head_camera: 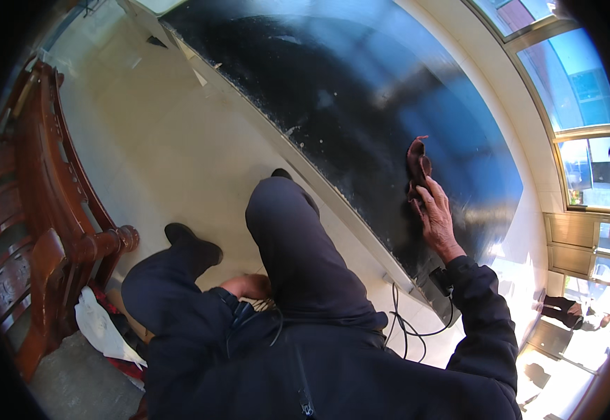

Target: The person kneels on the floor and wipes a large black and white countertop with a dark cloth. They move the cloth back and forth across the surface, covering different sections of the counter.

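Observation:
My right hand (pixel 438 220) presses a crumpled dark red cloth (pixel 419 164) onto a glossy black tabletop (pixel 357 152), near the side by the wall. Its fingers lie over the lower end of the cloth. Small pale specks and scuffs mark the black surface, mostly along its near edge. My left hand (pixel 250 286) is beside my thigh, bent inward; its fingers are mostly hidden, so whether it holds anything is unclear. A small black device (pixel 441 281) with a cable is at my right wrist.
A carved reddish-brown wooden bench (pixel 48 210) stands on the left, with a white cloth or bag (pixel 103 325) beside it. Black cables (pixel 407 331) hang by the table's near corner. Windows (pixel 570 84) line the right. Another person (pixel 564 310) stands farther off, lower right.

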A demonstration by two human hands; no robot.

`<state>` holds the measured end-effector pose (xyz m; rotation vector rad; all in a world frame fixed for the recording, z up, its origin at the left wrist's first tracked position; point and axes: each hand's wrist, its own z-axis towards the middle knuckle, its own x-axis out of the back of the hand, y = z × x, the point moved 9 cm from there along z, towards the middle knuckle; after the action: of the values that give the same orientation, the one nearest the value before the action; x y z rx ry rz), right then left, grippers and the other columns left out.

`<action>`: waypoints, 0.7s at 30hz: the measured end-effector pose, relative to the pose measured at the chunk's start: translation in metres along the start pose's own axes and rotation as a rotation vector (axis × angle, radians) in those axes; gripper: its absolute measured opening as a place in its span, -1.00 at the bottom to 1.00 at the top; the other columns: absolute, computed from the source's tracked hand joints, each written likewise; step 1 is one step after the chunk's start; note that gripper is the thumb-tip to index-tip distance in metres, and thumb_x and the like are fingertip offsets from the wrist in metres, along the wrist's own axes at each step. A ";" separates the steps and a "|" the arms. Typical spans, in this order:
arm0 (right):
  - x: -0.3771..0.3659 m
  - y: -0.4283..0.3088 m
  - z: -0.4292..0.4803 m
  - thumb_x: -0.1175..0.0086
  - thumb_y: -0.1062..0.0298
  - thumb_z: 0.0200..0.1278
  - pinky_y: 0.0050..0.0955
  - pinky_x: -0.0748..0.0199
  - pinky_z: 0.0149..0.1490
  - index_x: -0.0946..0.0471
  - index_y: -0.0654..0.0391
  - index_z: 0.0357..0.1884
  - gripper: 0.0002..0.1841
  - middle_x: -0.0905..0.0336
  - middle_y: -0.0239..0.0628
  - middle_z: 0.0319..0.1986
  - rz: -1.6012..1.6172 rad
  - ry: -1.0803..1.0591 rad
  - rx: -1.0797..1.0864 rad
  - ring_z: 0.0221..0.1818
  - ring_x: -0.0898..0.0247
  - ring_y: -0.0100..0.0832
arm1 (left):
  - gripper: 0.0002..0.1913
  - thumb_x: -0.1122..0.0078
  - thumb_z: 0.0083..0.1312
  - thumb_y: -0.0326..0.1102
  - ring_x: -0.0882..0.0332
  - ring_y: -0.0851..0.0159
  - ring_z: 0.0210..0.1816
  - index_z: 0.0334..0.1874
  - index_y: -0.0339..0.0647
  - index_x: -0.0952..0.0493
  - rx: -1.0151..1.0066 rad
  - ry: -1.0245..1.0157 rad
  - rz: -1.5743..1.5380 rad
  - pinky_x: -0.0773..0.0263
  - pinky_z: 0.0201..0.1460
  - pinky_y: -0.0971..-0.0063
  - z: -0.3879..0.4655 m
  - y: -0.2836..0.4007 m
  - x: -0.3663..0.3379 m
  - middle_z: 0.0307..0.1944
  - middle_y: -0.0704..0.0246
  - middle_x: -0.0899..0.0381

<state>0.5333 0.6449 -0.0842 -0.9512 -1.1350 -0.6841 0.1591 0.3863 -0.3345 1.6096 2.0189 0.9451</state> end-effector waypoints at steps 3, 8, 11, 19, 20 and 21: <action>-0.010 -0.020 0.034 -0.08 0.64 0.25 -0.04 -0.18 0.61 -0.52 0.07 0.42 -0.37 -0.28 -0.07 0.57 0.005 0.026 0.050 0.60 -0.18 0.07 | -0.43 -0.16 0.48 0.09 -0.61 -0.12 0.31 0.33 -0.21 -0.63 -0.146 0.033 -0.022 -0.47 0.38 0.14 0.026 -0.004 -0.032 0.27 -0.03 -0.68; -0.014 -0.040 0.057 -0.16 0.47 0.40 -0.01 -0.20 0.56 -0.55 0.11 0.35 -0.53 -0.34 -0.01 0.52 -0.024 0.090 0.078 0.56 -0.24 0.10 | -0.46 -0.15 0.45 0.05 -0.62 -0.12 0.27 0.28 -0.22 -0.64 -0.183 0.011 -0.138 -0.48 0.33 0.13 0.047 0.005 -0.051 0.24 -0.03 -0.69; -0.013 -0.041 0.057 -0.22 0.38 0.46 -0.01 -0.22 0.54 -0.56 0.11 0.32 -0.59 -0.36 0.00 0.50 -0.036 0.090 0.054 0.54 -0.28 0.09 | -0.48 -0.15 0.44 0.02 -0.63 -0.11 0.24 0.25 -0.23 -0.65 -0.177 0.012 -0.186 -0.49 0.30 0.13 0.043 0.014 -0.045 0.21 -0.02 -0.70; -0.024 -0.027 0.049 -0.20 0.30 0.48 0.16 -0.25 0.52 -0.50 0.12 0.35 -0.56 -0.29 0.15 0.50 -0.095 -0.019 -0.023 0.51 -0.26 0.28 | -0.52 -0.14 0.39 -0.04 -0.66 -0.10 0.18 0.18 -0.25 -0.67 -0.153 -0.013 -0.321 -0.51 0.22 0.12 0.019 0.020 -0.024 0.16 -0.02 -0.72; -0.024 -0.026 0.048 -0.19 0.31 0.48 0.17 -0.25 0.52 -0.50 0.13 0.34 -0.57 -0.29 0.16 0.50 -0.102 -0.017 -0.022 0.51 -0.26 0.30 | -0.52 -0.14 0.38 -0.05 -0.66 -0.10 0.17 0.17 -0.25 -0.68 -0.149 -0.022 -0.338 -0.52 0.21 0.11 0.016 0.020 -0.021 0.15 -0.02 -0.72; -0.024 -0.024 0.046 -0.18 0.32 0.48 0.18 -0.25 0.51 -0.50 0.13 0.33 -0.57 -0.29 0.18 0.49 -0.108 -0.008 -0.014 0.50 -0.25 0.32 | -0.53 -0.14 0.37 -0.06 -0.67 -0.10 0.16 0.16 -0.25 -0.68 -0.143 -0.024 -0.350 -0.52 0.21 0.11 0.013 0.017 -0.015 0.14 -0.02 -0.72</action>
<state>0.4856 0.6745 -0.0943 -0.9096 -1.1965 -0.7773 0.1840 0.3771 -0.3331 1.1385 2.0735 0.9072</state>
